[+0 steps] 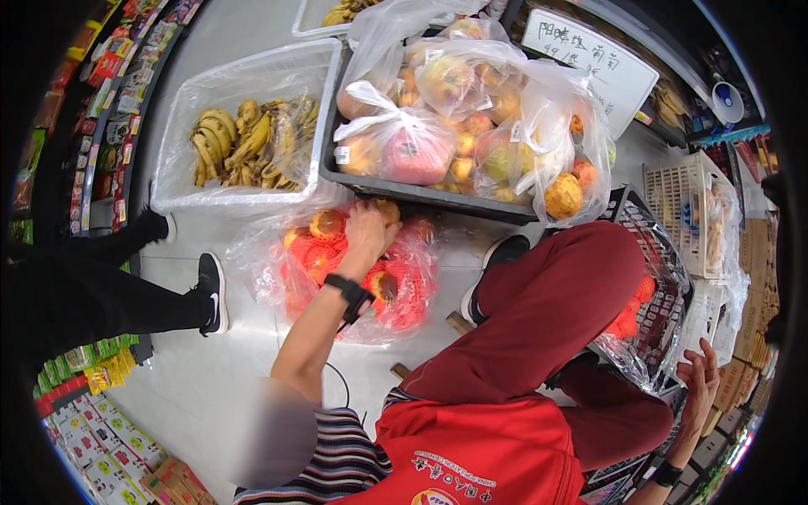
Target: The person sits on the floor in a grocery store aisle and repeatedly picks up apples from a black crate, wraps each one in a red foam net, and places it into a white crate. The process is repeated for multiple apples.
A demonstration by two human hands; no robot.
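A clear plastic bag (252,268) lies open on the floor, holding several yellow-red round fruits in red foam nets (416,278) that look like pomegranates. My left hand (366,232), with a black band on its wrist, reaches into it from above. Its fingers and thumb close around a yellowish fruit (389,212) at the bag's far side, just below the black crate's rim; the fingertips are partly hidden. Off to the right, my right hand (701,372) is raised with fingers apart and slightly curled, empty, beside a black mesh crate (653,230) containing red-netted fruit (633,309).
A large black crate (429,192) piled with bagged fruit stands ahead, beside a white tub (240,201) of bananas (252,139). A person's black shoe (213,293) is at left, near snack shelves (120,120). A cream basket (694,208) stands right. Wood pieces (459,323) lie near my foot.
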